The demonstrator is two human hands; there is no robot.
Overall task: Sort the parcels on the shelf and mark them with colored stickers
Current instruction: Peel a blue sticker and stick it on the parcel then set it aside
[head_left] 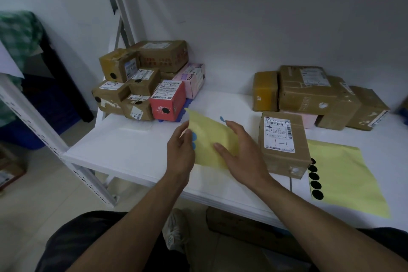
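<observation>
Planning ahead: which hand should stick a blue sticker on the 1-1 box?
Likely right hand: a blue sticker sits at its fingertip and the 1-1 box lies beside it; left hand grips the yellow sheet.

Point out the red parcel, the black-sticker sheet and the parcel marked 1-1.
red parcel [161, 105]: head view, red front face.
black-sticker sheet [346, 176]: head view, bare yellow area.
parcel marked 1-1 [280, 137]: head view, white label.
</observation>
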